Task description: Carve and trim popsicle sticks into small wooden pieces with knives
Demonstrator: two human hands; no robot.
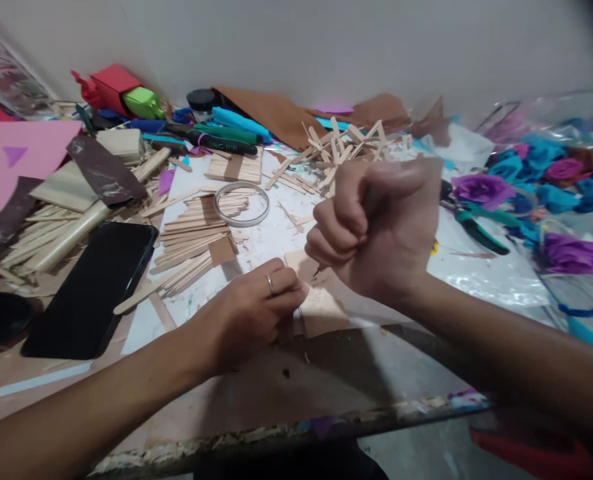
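My left hand (256,307), with a ring on one finger, is closed in a pinch near the table's front edge. What its fingertips grip is hidden. Just beyond them lies a flat pale piece (323,305), light brown and perhaps wooden, partly in shadow. My right hand (376,227) is raised above this piece, its fingers curled into a fist and the thumb on top. A small dark tip shows below the fist; the rest of that thing is hidden. Left of my hands are bundled craft sticks (191,233) and a roll of tape (241,223).
A black phone (93,290) lies at the left beside wooden strips. Loose craft sticks (343,143) are heaped at the back, near a dark marker (226,143). Teal-handled pliers (481,230) and purple paper flowers (483,190) are at the right. A wall stands behind.
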